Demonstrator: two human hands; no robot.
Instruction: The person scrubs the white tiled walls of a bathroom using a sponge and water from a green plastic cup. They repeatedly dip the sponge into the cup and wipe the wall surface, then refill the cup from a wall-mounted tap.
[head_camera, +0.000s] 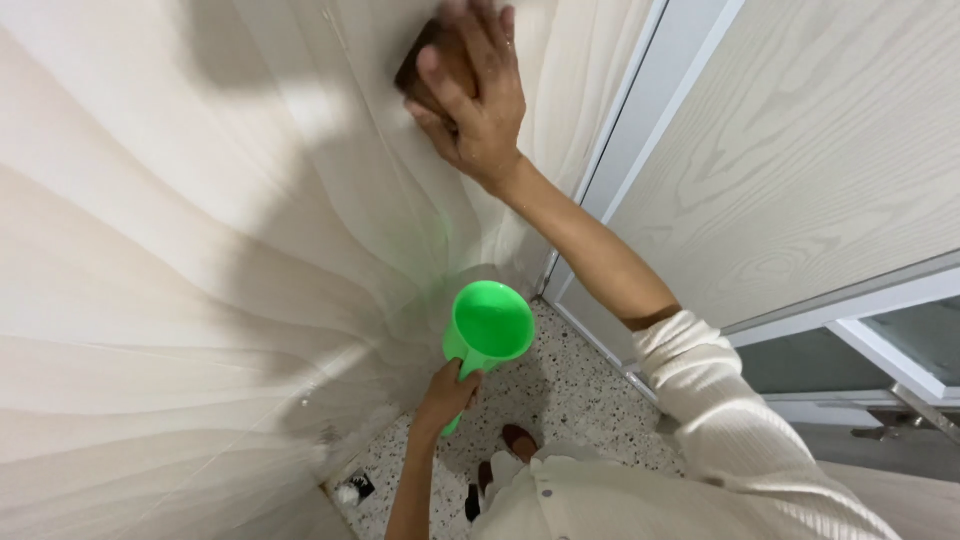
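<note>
My right hand (478, 95) is raised high and presses a dark brown sponge (424, 62) flat against the glossy cream wall tiles (180, 250); the fingers cover most of the sponge. Lower down, my left hand (447, 393) grips the handle of a bright green plastic scoop cup (492, 323), held upright with its open mouth facing up, close to the wall corner. Whether the cup holds anything is unclear. My right sleeve (720, 400) is white and pushed up past the elbow.
A pale wood-grain door (800, 150) with a white frame stands on the right. Speckled terrazzo floor (570, 390) lies below, with a small drain (352, 489) near the wall base. My foot in a sandal (515, 440) shows beneath the cup.
</note>
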